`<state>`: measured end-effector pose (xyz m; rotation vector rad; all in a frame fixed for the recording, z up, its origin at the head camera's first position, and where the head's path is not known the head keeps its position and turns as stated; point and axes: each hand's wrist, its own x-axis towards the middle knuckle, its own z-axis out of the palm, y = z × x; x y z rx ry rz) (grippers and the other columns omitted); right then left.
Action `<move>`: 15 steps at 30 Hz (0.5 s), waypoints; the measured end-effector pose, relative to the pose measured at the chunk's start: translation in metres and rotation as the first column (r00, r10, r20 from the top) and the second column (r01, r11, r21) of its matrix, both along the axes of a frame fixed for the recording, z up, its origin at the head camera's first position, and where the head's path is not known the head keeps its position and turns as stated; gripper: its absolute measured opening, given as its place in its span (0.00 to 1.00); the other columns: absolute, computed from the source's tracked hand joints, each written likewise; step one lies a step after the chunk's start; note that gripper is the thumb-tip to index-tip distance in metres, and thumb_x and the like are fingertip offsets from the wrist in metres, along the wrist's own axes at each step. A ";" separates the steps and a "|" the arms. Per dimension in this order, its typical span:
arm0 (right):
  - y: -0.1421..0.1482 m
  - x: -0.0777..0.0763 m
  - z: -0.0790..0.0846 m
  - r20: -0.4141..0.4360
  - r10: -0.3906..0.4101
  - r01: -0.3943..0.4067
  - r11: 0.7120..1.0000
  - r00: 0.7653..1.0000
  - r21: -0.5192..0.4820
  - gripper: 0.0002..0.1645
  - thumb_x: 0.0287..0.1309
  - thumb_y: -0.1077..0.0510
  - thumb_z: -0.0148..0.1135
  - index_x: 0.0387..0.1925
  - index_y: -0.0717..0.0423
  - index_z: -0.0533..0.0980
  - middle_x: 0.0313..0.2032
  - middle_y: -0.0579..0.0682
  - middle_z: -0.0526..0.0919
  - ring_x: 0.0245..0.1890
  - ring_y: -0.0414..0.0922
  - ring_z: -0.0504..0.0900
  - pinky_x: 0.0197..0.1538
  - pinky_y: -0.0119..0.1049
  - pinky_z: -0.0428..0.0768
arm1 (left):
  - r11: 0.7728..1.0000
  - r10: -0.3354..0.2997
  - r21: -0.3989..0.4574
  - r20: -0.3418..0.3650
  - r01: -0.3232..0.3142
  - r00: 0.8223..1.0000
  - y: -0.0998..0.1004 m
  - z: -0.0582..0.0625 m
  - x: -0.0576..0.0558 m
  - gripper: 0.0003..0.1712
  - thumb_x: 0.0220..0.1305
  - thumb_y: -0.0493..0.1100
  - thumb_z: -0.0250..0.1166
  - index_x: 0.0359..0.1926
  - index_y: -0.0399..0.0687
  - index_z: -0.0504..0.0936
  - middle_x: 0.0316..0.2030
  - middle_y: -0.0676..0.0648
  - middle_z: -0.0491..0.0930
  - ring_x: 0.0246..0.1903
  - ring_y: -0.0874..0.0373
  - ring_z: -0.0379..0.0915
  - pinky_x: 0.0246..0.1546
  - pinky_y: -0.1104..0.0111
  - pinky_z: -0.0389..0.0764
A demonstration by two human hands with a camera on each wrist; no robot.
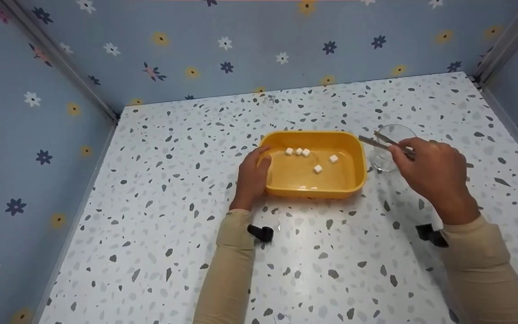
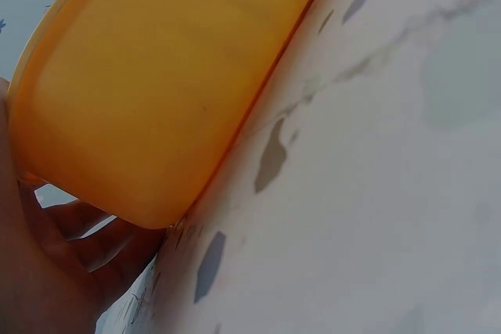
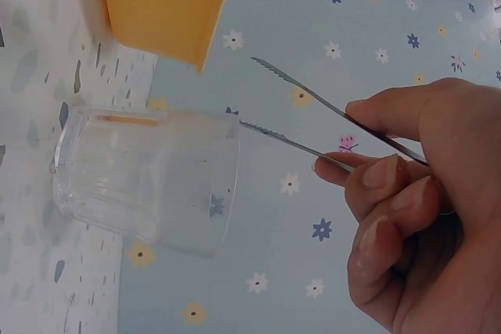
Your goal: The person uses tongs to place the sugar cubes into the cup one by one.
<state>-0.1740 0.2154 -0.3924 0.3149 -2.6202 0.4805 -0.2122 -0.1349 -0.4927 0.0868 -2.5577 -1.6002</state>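
Right grip (image 1: 436, 168) pinching metal tweezers (image 1: 373, 142) and left grip (image 1: 252, 175) clasping one end of a yellow container (image 1: 286, 175), a person in tan sleeves (image 1: 229, 270) extends both arms over a white, speckled surface (image 1: 187, 252) bordered by blue floral panels (image 1: 259, 40). The container sits upright between the two grips, the left thumb at its rim and the other fingers against its outer end wall. A clear glass (image 3: 188, 185) stands upright just right of the container, the right grip beside and above its mouth. The tweezers' arms are spread, one tip near the container's right rim, the other at the glass's rim; whether it touches cannot be told. Five small white cubes (image 1: 318, 169) lie on the container's floor, between the grips and apart from both: three lined up near the far wall, one farther right, one nearer the front.
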 end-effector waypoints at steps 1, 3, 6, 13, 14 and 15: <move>-0.001 0.000 0.000 -0.003 0.004 -0.004 1.000 1.000 0.003 0.17 0.64 0.52 0.65 0.40 0.65 0.85 0.21 0.58 0.84 0.14 0.51 0.71 0.16 0.42 0.63 | 1.000 0.000 -0.001 0.001 0.000 1.000 0.000 0.000 0.000 0.23 0.74 0.48 0.51 0.66 0.50 0.76 0.66 0.48 0.73 0.67 0.56 0.65 0.69 0.62 0.61; -0.002 0.000 -0.002 0.001 0.008 -0.008 1.000 1.000 0.004 0.17 0.63 0.53 0.66 0.40 0.65 0.86 0.22 0.58 0.85 0.15 0.52 0.73 0.17 0.42 0.65 | 1.000 0.000 -0.001 0.003 0.000 1.000 0.000 0.000 0.000 0.23 0.74 0.48 0.51 0.66 0.50 0.76 0.66 0.48 0.73 0.67 0.56 0.65 0.69 0.62 0.61; -0.006 0.000 -0.004 0.010 0.019 -0.019 1.000 1.000 0.004 0.16 0.63 0.53 0.66 0.40 0.64 0.86 0.21 0.57 0.84 0.15 0.51 0.73 0.18 0.42 0.66 | 1.000 -0.002 -0.002 0.005 0.002 1.000 0.000 0.000 0.000 0.23 0.74 0.48 0.51 0.66 0.50 0.76 0.66 0.48 0.73 0.67 0.56 0.65 0.69 0.62 0.61; -0.014 -0.001 -0.010 0.019 0.070 -0.070 0.998 0.997 -0.002 0.15 0.62 0.53 0.67 0.40 0.63 0.86 0.22 0.55 0.85 0.15 0.49 0.75 0.16 0.42 0.67 | 1.000 -0.006 -0.022 -0.022 0.006 1.000 -0.001 -0.002 -0.002 0.23 0.74 0.47 0.51 0.65 0.49 0.77 0.65 0.47 0.74 0.66 0.55 0.66 0.69 0.62 0.62; -0.016 -0.001 -0.011 0.021 0.075 -0.075 0.997 0.997 0.001 0.16 0.63 0.53 0.67 0.40 0.63 0.86 0.23 0.55 0.85 0.16 0.50 0.77 0.17 0.42 0.68 | 1.000 -0.006 -0.023 -0.022 0.005 1.000 -0.001 -0.002 -0.002 0.23 0.74 0.47 0.51 0.65 0.49 0.77 0.65 0.47 0.74 0.67 0.55 0.66 0.69 0.62 0.62; -0.017 -0.001 -0.012 0.023 0.079 -0.079 0.997 0.997 0.003 0.16 0.63 0.53 0.67 0.40 0.64 0.86 0.23 0.55 0.86 0.17 0.50 0.78 0.17 0.43 0.69 | 1.000 -0.006 -0.023 -0.020 0.005 1.000 -0.001 -0.002 -0.002 0.23 0.74 0.47 0.51 0.65 0.49 0.76 0.65 0.47 0.74 0.67 0.55 0.65 0.69 0.62 0.62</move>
